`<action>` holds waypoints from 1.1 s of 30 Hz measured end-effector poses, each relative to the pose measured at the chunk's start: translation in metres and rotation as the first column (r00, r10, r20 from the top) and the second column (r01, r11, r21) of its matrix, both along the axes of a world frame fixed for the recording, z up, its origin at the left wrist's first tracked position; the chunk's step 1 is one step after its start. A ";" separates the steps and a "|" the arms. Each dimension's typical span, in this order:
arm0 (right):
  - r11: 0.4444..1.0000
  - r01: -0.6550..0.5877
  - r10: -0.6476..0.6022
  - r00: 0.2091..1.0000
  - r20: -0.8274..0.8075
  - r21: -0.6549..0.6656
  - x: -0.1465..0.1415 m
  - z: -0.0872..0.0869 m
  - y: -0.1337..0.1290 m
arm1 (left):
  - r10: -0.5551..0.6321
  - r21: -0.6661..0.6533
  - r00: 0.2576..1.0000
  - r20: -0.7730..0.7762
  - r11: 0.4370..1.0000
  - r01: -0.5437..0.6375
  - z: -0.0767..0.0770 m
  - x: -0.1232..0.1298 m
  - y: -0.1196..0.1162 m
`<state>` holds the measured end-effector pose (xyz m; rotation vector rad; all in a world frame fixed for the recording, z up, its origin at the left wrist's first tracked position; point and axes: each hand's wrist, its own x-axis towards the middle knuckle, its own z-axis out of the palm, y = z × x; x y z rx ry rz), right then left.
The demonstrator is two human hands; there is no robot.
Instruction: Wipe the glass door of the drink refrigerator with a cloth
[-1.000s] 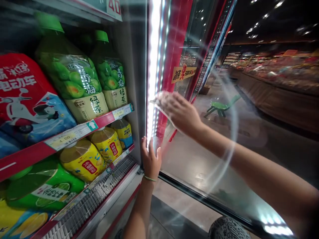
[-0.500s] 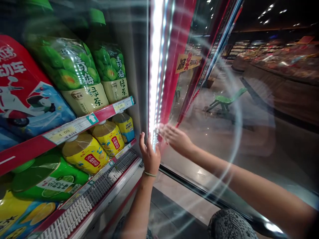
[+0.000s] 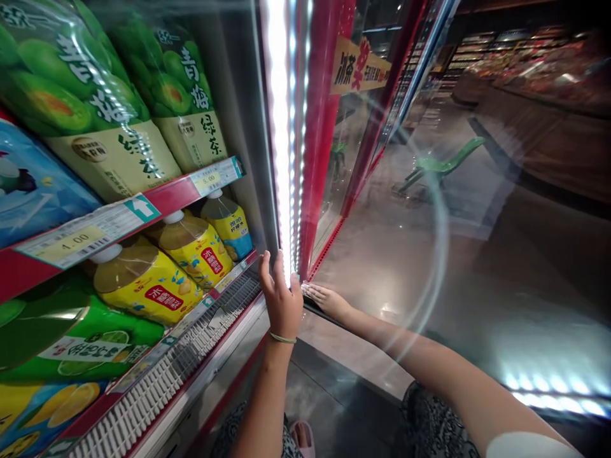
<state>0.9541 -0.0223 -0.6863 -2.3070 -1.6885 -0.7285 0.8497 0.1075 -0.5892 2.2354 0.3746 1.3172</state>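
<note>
My left hand (image 3: 282, 299), a thin band round its wrist, is raised against the lower end of the bright light strip (image 3: 281, 127) on the cooler's side frame. Its fingers are apart and hold nothing. To its right, my right hand (image 3: 331, 302) reaches in low beside the red frame (image 3: 321, 140), fingers pressed together. A small white cloth-like thing (image 3: 306, 290) shows at its fingertips, partly hidden; its exact kind is unclear. The glass door (image 3: 382, 254) stands on the right with glare across it.
Shelves on the left hold green tea bottles (image 3: 112, 133), yellow-labelled drink bottles (image 3: 153, 286) and a green-labelled bottle (image 3: 90, 340). A price rail (image 3: 172, 200) juts out at mid-height. Below runs a white slatted grille (image 3: 157, 394). Beyond the glass is a green seat (image 3: 449, 159).
My right hand has slid down the frame to its bottom end. My left hand stays at the light strip. The view has tilted downward and nearer the shelves.
</note>
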 end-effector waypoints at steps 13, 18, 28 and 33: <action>0.818 0.306 -0.485 0.822 0.299 0.487 0.038 0.304 -0.115 | -0.126 0.091 0.992 -0.021 0.988 0.127 -0.009 0.025 -0.018; 0.984 0.115 -0.142 0.969 0.204 0.139 0.025 0.154 -0.115 | -0.187 0.168 0.982 -0.030 0.968 0.189 -0.016 0.036 -0.034; 0.992 0.100 -0.103 0.994 0.042 0.078 0.014 0.065 -0.190 | -0.317 0.281 0.944 -0.092 0.901 0.330 -0.028 0.043 -0.073; 0.835 0.391 -0.493 0.844 0.211 0.387 0.035 0.231 -0.263 | -0.397 0.357 0.916 -0.065 0.848 0.393 -0.010 0.052 -0.115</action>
